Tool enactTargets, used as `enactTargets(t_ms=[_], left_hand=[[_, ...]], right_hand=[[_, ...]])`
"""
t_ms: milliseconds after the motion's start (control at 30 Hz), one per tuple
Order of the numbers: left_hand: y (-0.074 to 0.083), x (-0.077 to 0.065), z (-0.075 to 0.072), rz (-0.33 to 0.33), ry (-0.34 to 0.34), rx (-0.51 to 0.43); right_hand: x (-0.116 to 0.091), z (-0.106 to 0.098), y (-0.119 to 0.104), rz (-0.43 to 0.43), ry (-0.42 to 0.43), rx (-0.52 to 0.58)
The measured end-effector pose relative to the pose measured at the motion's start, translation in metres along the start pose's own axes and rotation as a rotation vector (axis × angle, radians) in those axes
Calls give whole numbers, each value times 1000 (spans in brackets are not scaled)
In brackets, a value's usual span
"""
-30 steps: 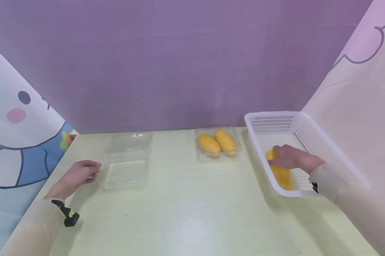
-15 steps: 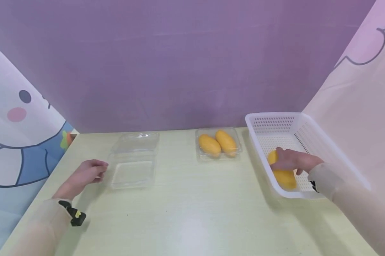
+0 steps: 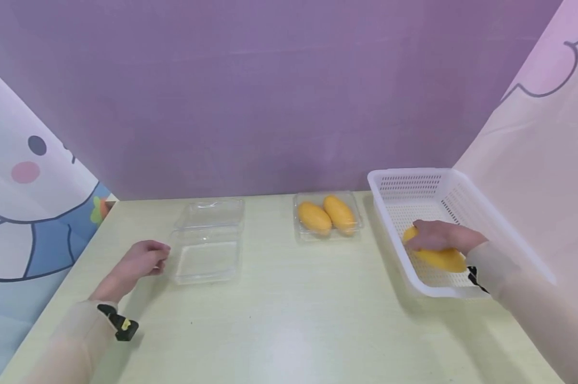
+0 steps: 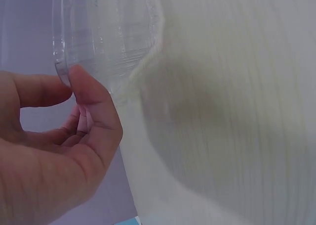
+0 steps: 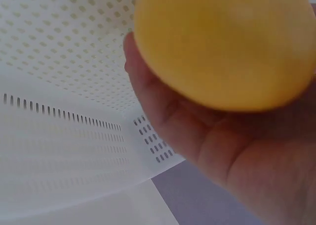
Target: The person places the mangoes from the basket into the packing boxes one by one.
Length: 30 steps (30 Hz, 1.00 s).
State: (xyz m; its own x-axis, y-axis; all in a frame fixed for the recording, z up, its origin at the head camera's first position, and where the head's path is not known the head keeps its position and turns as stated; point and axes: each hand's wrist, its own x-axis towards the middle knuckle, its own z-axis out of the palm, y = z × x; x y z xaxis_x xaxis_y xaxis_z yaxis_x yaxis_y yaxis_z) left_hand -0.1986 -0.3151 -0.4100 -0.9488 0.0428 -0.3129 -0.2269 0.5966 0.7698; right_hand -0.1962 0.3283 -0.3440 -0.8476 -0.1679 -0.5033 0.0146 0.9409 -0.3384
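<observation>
My left hand (image 3: 142,260) pinches the edge of an open clear plastic clamshell box (image 3: 207,261) between thumb and forefinger, as the left wrist view (image 4: 94,126) shows up close. The box lies on the table with its lid folded back, away from me. Inside the white perforated basket (image 3: 389,224), my right hand (image 3: 435,236) grips a yellow mango (image 3: 440,260). In the right wrist view the mango (image 5: 227,47) fills the palm, with fingers along its underside. Part of the fruit is hidden by the hand in the head view.
A second clear box (image 3: 300,234) holding two mangoes (image 3: 339,213) stands at the back of the pale table (image 3: 289,320), left of the basket. A purple backdrop (image 3: 269,106) rises behind the table, and printed cloths hang at both sides.
My left hand has slid the clear box to the right across the table. In the basket, the mango under my right hand has turned, its near end swinging right.
</observation>
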Motion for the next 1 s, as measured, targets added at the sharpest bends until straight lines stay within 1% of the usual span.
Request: enactTargets(t_ms=[100,167,400,500,567,667,867,1000], left_hand=[[2,0,4,7,0,-15],[3,0,6,11,2,-25],[7,1,16,12,4,-48],[9,1,19,18,1,-50],[10,1,22,23,-2,-55],[13,2,25,30,-6,-65],[18,2,30,41,-18,-97],[20,4,38,36,-21,-122]], right_hand=[[-1,-3,1,-40,76,-53],[-1,-4,1,-49,125,-75],[-2,-4,4,-11,205,-47],[-4,-5,5,-13,244,-67],[-5,-7,5,-22,259,-75],[-8,-10,2,-41,259,-62],[-13,-14,-9,-70,277,-51],[-17,-14,-17,-76,297,-54]])
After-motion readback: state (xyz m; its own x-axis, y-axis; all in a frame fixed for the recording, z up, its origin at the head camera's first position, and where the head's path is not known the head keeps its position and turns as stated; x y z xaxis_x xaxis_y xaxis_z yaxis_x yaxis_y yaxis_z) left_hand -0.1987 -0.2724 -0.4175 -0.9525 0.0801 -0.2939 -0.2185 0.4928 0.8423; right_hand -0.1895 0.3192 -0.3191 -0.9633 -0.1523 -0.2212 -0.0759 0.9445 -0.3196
